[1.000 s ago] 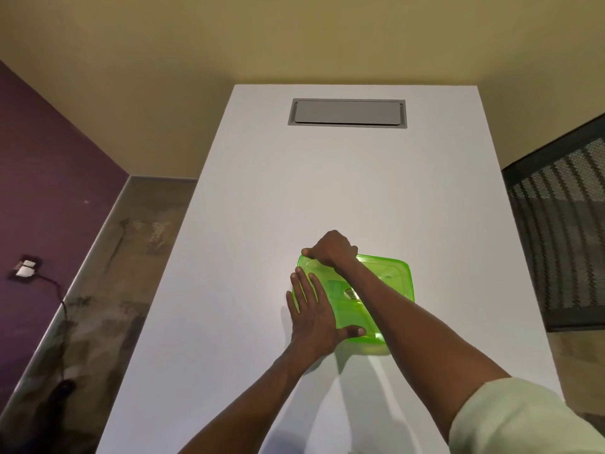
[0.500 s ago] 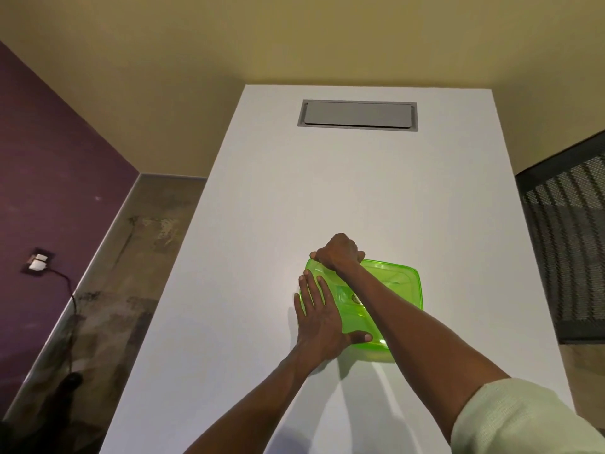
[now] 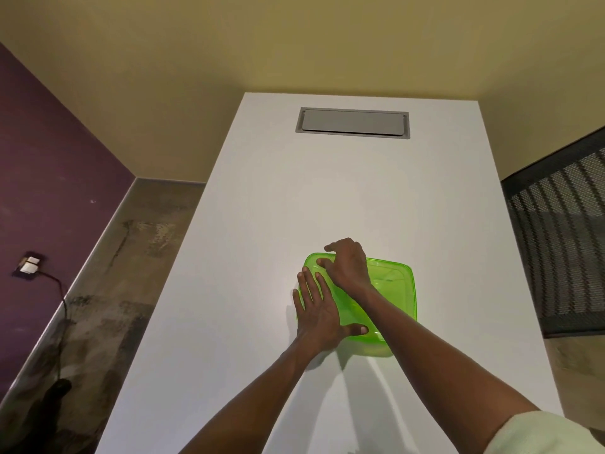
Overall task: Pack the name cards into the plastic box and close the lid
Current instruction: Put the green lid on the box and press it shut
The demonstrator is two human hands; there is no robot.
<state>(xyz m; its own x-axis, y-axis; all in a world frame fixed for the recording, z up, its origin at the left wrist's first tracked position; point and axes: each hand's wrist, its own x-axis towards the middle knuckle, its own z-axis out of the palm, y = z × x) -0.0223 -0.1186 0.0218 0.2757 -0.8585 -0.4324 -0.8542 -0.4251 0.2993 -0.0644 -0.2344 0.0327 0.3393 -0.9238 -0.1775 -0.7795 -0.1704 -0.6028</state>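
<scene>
Lid (image 3: 389, 283) is getting pressed onto the green plastic box (image 3: 383, 350) mid-counter (image 3: 262, 224), left hand (image 3: 319, 311) flat, right hand (image 3: 347, 263) curling over the far-left corner, so I'd be working corner to corner.

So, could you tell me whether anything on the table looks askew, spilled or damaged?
Nothing stands out. The green plastic box sits flat on the white table with its lid on, the left hand lying flat on it and the right hand curled at its far left corner. No loose cards show.
</scene>
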